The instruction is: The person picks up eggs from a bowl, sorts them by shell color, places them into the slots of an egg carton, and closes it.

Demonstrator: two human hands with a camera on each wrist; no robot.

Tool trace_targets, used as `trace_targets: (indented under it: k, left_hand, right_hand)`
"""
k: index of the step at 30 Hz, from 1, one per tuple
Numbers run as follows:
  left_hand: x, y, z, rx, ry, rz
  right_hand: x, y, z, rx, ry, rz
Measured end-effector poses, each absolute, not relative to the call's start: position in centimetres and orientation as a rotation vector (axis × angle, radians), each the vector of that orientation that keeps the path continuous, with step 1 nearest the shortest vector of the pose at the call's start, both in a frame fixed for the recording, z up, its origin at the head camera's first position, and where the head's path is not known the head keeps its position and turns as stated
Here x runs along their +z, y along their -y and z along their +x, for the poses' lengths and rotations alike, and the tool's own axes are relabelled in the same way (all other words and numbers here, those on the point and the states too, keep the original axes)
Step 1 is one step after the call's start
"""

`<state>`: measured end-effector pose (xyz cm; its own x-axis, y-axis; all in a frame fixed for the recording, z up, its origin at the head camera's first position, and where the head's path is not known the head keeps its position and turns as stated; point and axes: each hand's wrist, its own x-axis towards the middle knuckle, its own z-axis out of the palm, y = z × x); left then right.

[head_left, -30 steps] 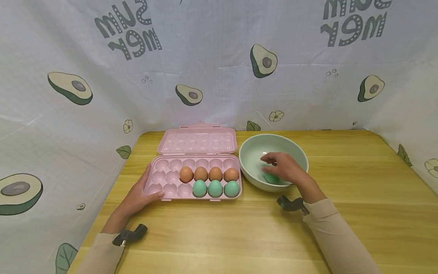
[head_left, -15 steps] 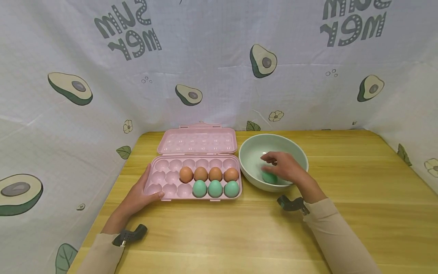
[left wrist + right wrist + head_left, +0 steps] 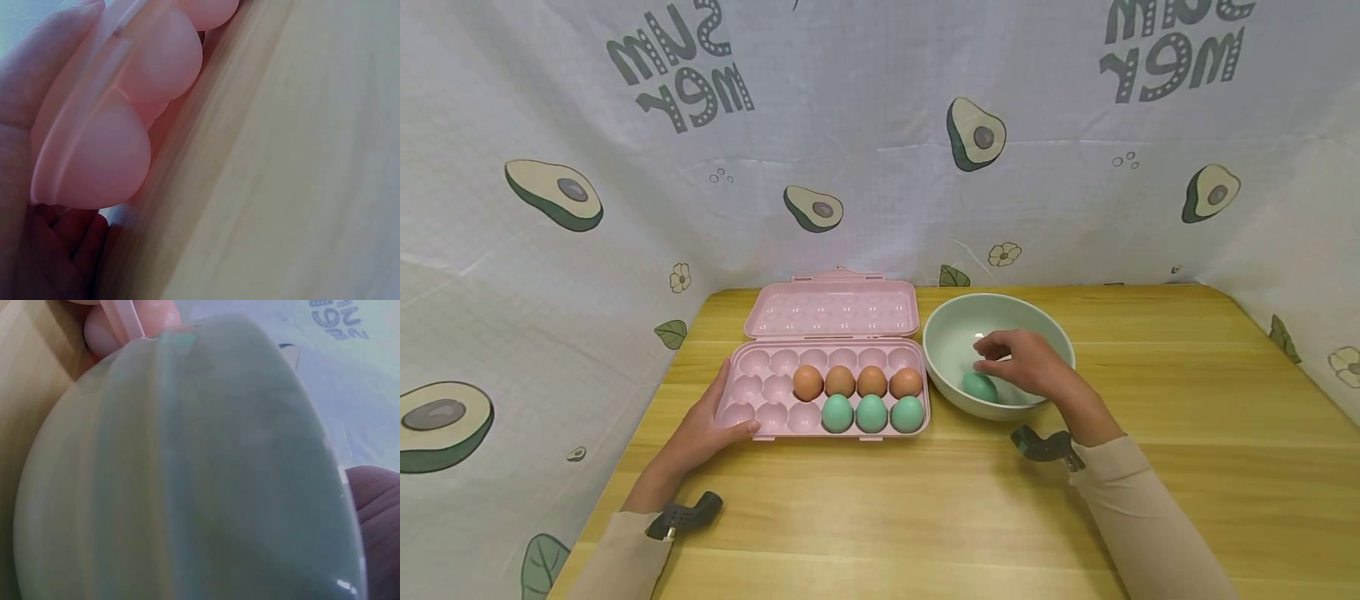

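Observation:
My left hand (image 3: 703, 421) grips the left end of the pink egg carton (image 3: 741, 414), thumb along its front edge. In the left wrist view, the thumb (image 3: 37, 75) lies over the rim and curled fingers (image 3: 69, 240) sit below the rounded cups. My right hand (image 3: 1022, 362) reaches inside the pale green bowl (image 3: 951, 321), fingers loosely bent above a green egg (image 3: 980, 386) on the bowl's floor. Several brown eggs (image 3: 840, 382) fill the right of the carton's middle row; three green eggs (image 3: 872, 413) stand at the right of its front row.
The carton's lid (image 3: 833, 308) lies folded back behind it. The bowl stands close against the carton's right end. All rest on a wooden table (image 3: 880, 517), with a printed cloth (image 3: 880, 150) hanging behind and at both sides.
The green egg in the bowl has shifted left from beneath my right hand and shows more fully. That hand has drawn slightly right. The left hand and carton stay put.

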<state>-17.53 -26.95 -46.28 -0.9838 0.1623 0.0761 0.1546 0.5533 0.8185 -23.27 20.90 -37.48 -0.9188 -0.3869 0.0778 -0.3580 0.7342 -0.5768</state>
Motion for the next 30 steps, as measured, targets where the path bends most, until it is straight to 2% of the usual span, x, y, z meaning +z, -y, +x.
trace_targets:
  k: [30]
  left_hand:
    - [-46.16, 26.88, -17.47, 1.467, -2.753, 0.282]
  right_hand:
    - [-37.31, -21.06, -23.01, -0.84, -2.771, -0.658]
